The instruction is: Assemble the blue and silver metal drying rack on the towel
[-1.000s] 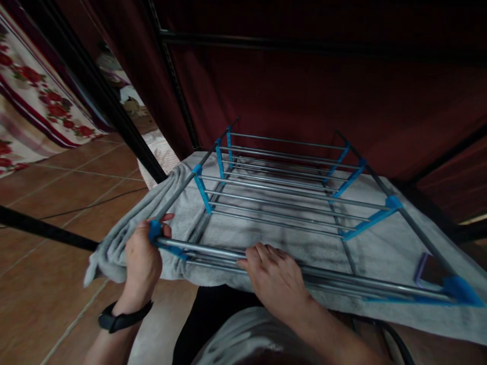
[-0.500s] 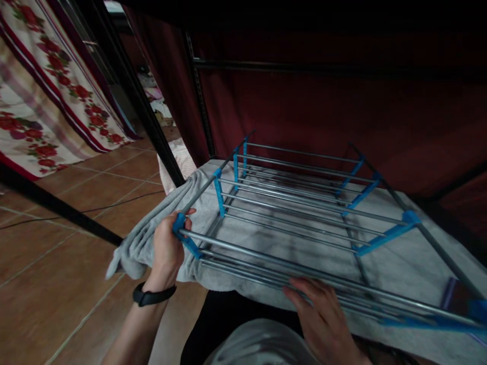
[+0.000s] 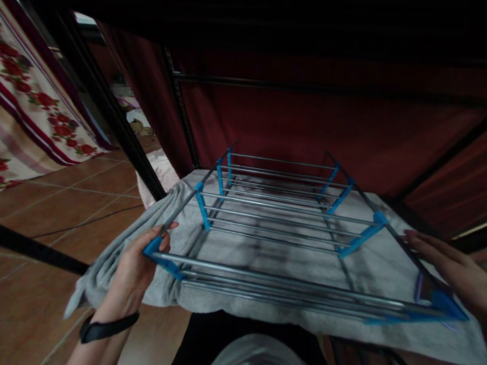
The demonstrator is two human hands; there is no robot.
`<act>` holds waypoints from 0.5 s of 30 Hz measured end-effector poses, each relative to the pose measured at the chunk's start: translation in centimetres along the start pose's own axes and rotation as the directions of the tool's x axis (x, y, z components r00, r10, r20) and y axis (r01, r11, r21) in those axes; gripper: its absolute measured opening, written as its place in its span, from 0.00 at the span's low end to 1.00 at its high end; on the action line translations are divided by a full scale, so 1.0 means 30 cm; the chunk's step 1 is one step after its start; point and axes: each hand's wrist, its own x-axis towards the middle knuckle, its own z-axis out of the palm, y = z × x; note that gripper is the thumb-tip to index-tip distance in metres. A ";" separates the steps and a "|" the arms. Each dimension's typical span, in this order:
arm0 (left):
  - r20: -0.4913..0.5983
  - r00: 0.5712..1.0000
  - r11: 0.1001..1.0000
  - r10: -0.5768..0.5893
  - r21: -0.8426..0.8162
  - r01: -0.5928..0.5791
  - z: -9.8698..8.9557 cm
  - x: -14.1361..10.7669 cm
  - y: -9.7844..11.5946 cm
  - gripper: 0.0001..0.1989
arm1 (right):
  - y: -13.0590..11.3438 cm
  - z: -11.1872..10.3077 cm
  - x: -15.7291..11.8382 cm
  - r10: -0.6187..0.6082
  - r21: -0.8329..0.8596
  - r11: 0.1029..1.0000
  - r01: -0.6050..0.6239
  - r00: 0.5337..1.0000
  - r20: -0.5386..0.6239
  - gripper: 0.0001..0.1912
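A rack of grey metal tubes [image 3: 281, 281] with blue plastic brackets [image 3: 203, 208] lies across a bed covered by a grey blanket [image 3: 274, 238]. At its near left corner, my left hand [image 3: 139, 253] is closed around the side pole by the blue corner bracket [image 3: 152, 247]. My right hand [image 3: 445, 261] is at the right side pole [image 3: 405, 241], fingers stretched out. Whether it touches the pole is hard to tell. Beneath the near right corner, a purple-edged item [image 3: 418, 289] is partly hidden by the rack.
Black bed posts [image 3: 114, 116] and a dark overhead frame surround the bed. A dark red curtain [image 3: 266, 121] hangs behind. At left are a floral cloth [image 3: 57, 116], a tiled floor [image 3: 76, 203] and a thin cable [image 3: 91, 221]. A pale striped cloth [image 3: 162, 170] hangs beside the post.
My right hand has left the front tubes and moved right to the side pole. My left hand keeps its grip at the corner. The view has shifted to the right.
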 end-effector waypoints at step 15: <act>-0.170 0.985 1.000 0.004 0.008 -0.002 0.026 -0.175 0.106 0.11 | -0.018 -0.041 -0.037 0.398 0.499 0.725 -0.476 0.880 0.261 0.26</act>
